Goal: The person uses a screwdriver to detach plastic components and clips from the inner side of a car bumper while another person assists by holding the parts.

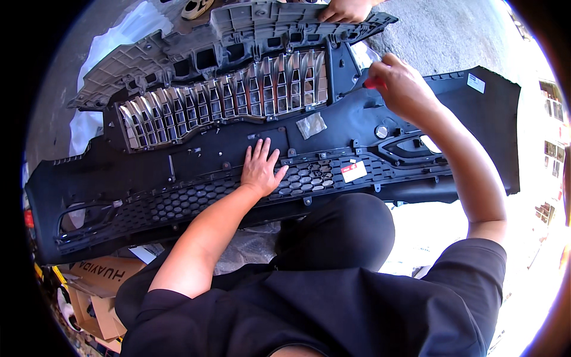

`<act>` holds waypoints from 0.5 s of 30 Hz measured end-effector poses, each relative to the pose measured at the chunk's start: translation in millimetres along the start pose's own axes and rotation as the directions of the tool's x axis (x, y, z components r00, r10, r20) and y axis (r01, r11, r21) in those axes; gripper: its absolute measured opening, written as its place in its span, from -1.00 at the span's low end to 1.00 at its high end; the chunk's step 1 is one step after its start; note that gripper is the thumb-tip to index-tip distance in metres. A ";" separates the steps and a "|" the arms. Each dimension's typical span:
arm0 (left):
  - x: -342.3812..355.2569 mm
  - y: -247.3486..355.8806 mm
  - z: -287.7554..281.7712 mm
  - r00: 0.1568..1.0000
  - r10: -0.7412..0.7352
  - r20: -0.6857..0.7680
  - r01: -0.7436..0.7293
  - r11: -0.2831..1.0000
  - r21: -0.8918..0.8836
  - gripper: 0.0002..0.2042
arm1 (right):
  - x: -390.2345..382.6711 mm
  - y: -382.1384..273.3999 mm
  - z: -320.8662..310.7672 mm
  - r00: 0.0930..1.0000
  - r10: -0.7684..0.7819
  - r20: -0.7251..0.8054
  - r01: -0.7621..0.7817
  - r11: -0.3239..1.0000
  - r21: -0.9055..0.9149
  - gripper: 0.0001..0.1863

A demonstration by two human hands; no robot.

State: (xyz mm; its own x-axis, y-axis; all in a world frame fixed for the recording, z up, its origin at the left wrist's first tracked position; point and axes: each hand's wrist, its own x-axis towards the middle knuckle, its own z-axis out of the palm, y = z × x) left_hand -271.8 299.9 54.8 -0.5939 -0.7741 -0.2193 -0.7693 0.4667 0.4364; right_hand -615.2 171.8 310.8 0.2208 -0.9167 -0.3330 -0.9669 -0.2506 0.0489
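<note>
A large black car bumper (488,116) lies inner side up across the view, with a chrome grille (221,100) set in its upper middle. My left hand (260,169) rests flat on the bumper above the honeycomb mesh, fingers spread. Closed round a screwdriver with a red handle (372,83) is my right hand (409,90); the shaft points left toward the corner beside the grille's right end. Whether its tip sits in a screw is too small to tell. Loose small screws (220,153) and a little clear plastic bag (311,125) lie on the bumper between the grille and the mesh.
Along the grille's far side runs a grey plastic panel (250,21), where another person's hand (346,10) rests. A red-and-white tag (354,172) lies on the mesh. An open cardboard box (98,285) stands at the lower left. White plastic sheeting (128,35) covers ground at the far left.
</note>
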 end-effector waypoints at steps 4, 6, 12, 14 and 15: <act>-0.3 0.7 -2.1 1.000 -0.005 0.005 0.005 1.000 0.007 -0.40 | -9.2 -3.8 11.5 0.969 -0.091 -0.231 0.110 0.991 0.073 -0.71; -2.0 -0.6 -0.9 1.000 -0.008 -0.004 0.008 1.000 0.010 -0.40 | -5.1 -13.5 -0.1 0.988 0.116 -0.100 -0.112 0.993 0.042 -0.73; -0.4 1.8 -1.5 1.000 0.004 -0.016 -0.004 1.000 0.004 -0.42 | -11.1 6.7 11.9 0.956 -0.195 -0.221 0.196 0.980 -0.018 -0.75; -1.1 1.5 -2.1 1.000 -0.001 -0.012 0.001 1.000 0.006 -0.42 | -10.8 -5.6 7.8 0.977 -0.079 -0.200 0.094 0.993 0.066 -0.75; -1.1 1.4 -2.3 1.000 -0.003 -0.011 0.003 1.000 0.007 -0.42 | -10.3 -11.7 5.6 0.982 -0.021 -0.188 0.042 0.994 0.106 -0.74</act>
State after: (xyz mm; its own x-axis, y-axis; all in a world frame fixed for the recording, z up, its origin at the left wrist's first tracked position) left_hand -271.7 300.4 57.6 -0.5894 -0.7797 -0.2112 -0.7724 0.4674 0.4301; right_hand -606.9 186.0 308.4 0.2612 -0.9533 -0.1514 -0.9650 -0.2541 -0.0650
